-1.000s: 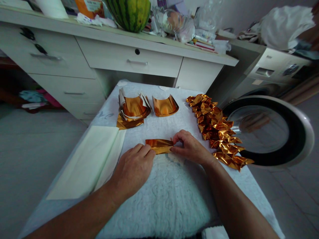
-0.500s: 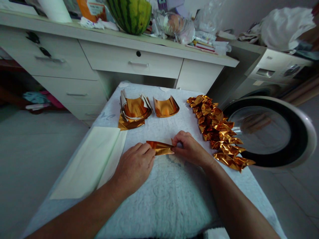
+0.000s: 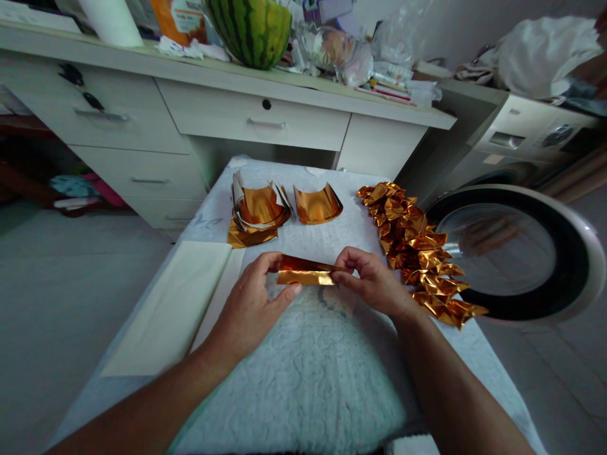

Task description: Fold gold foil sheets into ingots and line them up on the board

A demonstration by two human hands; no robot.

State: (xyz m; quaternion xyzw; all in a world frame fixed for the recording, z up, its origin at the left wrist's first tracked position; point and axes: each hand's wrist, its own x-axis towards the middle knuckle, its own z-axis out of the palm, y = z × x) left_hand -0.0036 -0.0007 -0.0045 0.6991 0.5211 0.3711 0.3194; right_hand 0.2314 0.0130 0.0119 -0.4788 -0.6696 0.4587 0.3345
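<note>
A shiny gold foil paper (image 3: 306, 277), folded into a narrow strip, lies crosswise between my hands above the cloth. My left hand (image 3: 253, 300) is at its left end, fingertips behind the strip and thumb along the lower edge. The right end is pinched between the thumb and fingers of my right hand (image 3: 367, 278). Beyond them sit a stack of curved gold foil sheets (image 3: 260, 205) and a smaller curved foil stack (image 3: 317, 203). Several folded gold foil pieces (image 3: 412, 240) form a row to the right of my right hand.
A pale cloth (image 3: 303, 379) covers the table. Folded whitish paper (image 3: 165, 309) lies at left. Behind stands a white drawer desk (image 3: 265, 120) bearing a cut watermelon (image 3: 251, 31) and plastic bags. An open washing machine door (image 3: 512, 253) is close to the table's right side.
My left hand has turned from lying over the strip's left end to holding it with the thumb below. The strip now sits slightly higher, its folded front face showing more. My right hand shifted slightly right.
</note>
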